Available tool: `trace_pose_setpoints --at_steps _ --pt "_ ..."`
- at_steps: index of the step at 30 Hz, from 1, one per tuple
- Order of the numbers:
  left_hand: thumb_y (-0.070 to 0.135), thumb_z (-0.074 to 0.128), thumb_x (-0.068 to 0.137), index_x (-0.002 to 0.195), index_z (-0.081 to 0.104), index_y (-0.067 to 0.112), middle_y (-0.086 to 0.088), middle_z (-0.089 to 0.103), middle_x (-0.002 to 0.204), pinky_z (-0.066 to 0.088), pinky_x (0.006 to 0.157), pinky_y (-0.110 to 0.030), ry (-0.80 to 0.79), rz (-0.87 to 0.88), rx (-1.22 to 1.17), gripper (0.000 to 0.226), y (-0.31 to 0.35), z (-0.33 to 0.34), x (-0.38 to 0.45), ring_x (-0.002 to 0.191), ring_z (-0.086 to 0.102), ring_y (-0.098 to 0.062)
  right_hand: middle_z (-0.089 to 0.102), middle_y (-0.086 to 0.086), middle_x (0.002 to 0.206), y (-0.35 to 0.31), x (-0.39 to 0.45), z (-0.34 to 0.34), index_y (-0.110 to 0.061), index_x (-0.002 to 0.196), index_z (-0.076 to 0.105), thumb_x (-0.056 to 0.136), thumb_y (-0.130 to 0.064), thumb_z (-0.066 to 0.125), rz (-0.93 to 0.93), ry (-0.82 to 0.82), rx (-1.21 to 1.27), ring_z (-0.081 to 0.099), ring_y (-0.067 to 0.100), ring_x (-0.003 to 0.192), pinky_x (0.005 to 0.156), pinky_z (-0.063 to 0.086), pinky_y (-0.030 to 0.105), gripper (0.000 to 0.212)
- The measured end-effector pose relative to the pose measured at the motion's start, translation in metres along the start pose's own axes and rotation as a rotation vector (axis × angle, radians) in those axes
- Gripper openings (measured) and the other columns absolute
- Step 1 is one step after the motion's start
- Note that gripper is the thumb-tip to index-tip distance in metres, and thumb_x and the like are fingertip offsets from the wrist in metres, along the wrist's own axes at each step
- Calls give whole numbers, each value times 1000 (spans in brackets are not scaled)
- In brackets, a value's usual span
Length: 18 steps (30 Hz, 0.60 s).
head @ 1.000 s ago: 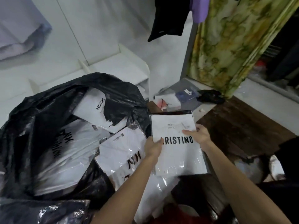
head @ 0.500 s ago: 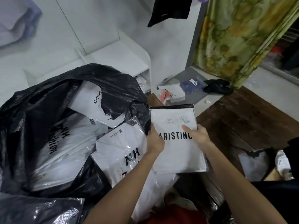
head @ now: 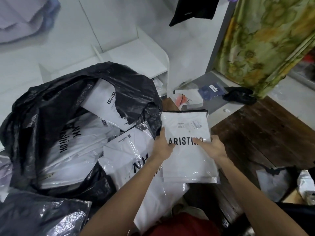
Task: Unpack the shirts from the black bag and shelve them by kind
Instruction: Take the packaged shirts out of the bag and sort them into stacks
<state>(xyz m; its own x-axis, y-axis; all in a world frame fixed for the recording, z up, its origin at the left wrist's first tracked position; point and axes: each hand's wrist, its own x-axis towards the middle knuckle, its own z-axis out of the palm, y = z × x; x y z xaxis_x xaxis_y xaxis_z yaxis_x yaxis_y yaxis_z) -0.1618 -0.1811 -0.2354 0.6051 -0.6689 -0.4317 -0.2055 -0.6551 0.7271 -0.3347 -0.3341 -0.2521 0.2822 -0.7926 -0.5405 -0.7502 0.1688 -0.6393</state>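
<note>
- I hold one packaged shirt (head: 186,147) out in front of me, its long axis running away from me; my left hand (head: 162,147) grips its left edge, my right hand (head: 214,147) its right edge, thumb on top.
- The black bag (head: 56,116) lies open to my left, nearer my left hand; the white shelf (head: 136,60) stands beyond it.
- The held pack reads "ARISTINO", as does one in the bag; another shows "NH".

Black bag (head: 56,116) on floor (head: 265,133)
</note>
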Motion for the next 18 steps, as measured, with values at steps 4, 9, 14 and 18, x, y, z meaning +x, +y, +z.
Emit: trace_pose_setpoints --at_steps 4,9,14,18 --pt "18 68 96 152 43 15 -7 60 129 47 95 -22 24 43 -101 61 11 -26 -12 102 58 -14 42 17 148 -20 -8 11 -16 154 34 73 -64 80 -206 221 -298 40 40 134 113 35 54 106" --pt "10 69 95 118 67 13 4 71 112 50 93 -16 298 58 -368 23 6 -96 -14 105 65 -12 46 11 146 -85 -26 49 -19 151 45 83 -39 79 -670 157 -253 41 32 133 113 33 45 78" --pt "0 59 93 114 68 19 3 71 113 54 92 -30 522 7 -291 29 -27 -168 -19 106 68 -18 51 1 136 -161 -58 121 -22 143 53 88 -34 75 -952 -55 -126 45 19 128 107 38 30 60" --pt "-11 50 85 133 63 10 -10 63 135 44 100 -29 536 -49 100 54 -72 -214 -31 125 59 -26 55 2 130 -207 -89 182 -20 139 58 92 -30 70 -1048 -343 -175 51 23 120 103 45 38 50"
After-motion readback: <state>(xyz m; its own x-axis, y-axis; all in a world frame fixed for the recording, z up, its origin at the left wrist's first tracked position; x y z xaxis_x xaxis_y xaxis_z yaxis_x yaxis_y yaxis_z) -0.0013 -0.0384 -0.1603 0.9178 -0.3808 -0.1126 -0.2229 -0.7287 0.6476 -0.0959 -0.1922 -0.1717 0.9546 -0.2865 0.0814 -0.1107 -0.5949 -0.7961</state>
